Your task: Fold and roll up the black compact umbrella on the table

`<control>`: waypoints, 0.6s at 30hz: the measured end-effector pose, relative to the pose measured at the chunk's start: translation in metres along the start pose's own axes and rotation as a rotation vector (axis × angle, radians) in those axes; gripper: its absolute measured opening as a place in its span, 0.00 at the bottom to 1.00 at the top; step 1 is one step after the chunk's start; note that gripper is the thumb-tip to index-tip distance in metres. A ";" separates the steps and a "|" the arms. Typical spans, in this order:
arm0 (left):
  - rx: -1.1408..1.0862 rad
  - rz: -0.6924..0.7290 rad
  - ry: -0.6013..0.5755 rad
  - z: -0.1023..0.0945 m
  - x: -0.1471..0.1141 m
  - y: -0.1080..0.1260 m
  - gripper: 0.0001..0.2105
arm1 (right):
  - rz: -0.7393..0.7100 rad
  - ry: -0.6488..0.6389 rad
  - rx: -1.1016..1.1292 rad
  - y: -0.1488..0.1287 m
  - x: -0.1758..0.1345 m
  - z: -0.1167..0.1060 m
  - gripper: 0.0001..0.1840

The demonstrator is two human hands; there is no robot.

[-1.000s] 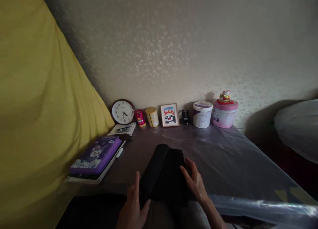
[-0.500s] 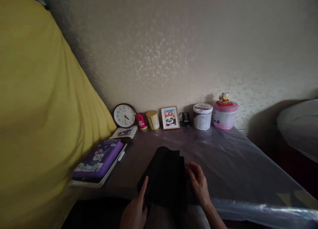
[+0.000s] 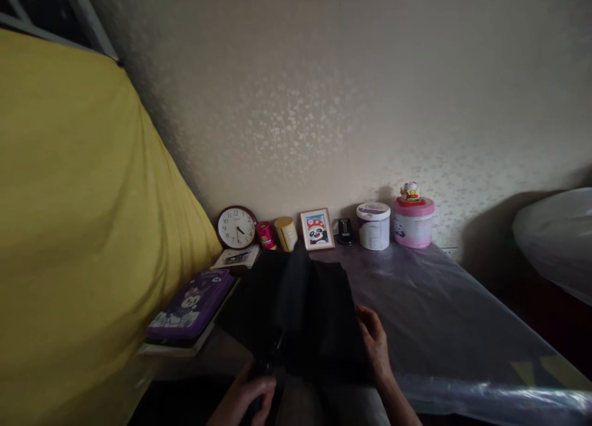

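A black folding umbrella (image 3: 324,315) is in front of me over the near part of the table, its dark cloth loose and fanned out. Low in the view, my left hand (image 3: 247,392) is wrapped around its handle. A small metal glint shows just above that grip. At the cloth's right edge, my right hand (image 3: 374,339) has its fingers curled against the fabric and seems to pinch it; the fingertips are partly hidden. Motion blurs the middle folds of the cloth.
The table (image 3: 444,315) has a shiny plastic cover. Along the wall stand a clock (image 3: 237,227), a picture frame (image 3: 317,229), a white tub (image 3: 374,229) and a pink tub (image 3: 413,225). A purple case (image 3: 194,306) lies left, beside a yellow cloth (image 3: 83,198).
The umbrella's cloth has spread wider, mainly leftward and away from me. My left hand has gone from a pointing finger on the cloth to a wrapped grip. The view has tilted up slightly.
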State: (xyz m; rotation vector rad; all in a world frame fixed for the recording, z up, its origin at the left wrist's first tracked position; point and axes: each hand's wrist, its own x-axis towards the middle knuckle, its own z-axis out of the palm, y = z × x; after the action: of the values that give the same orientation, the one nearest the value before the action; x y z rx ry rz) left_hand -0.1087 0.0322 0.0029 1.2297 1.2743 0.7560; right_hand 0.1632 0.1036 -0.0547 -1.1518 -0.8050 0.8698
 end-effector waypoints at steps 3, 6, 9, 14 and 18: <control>0.235 0.119 0.252 0.007 -0.003 0.010 0.17 | -0.019 0.006 -0.003 -0.003 0.000 -0.001 0.19; 0.353 0.174 0.363 0.016 -0.002 0.015 0.29 | -0.036 0.000 0.017 -0.005 -0.002 -0.002 0.18; 0.163 0.068 0.256 0.021 0.001 0.016 0.31 | -0.046 -0.013 0.033 -0.007 -0.003 -0.004 0.18; 0.109 0.057 0.305 0.018 0.001 0.019 0.27 | -0.008 -0.022 0.117 -0.008 0.002 -0.006 0.18; -0.040 0.081 0.165 0.013 -0.004 0.026 0.19 | 0.158 -0.060 0.203 -0.007 0.011 -0.008 0.21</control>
State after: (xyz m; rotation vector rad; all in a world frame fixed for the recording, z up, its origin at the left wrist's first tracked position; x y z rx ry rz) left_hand -0.0919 0.0316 0.0272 1.2120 1.3424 0.9532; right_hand 0.1768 0.1091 -0.0487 -1.0233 -0.6637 1.0964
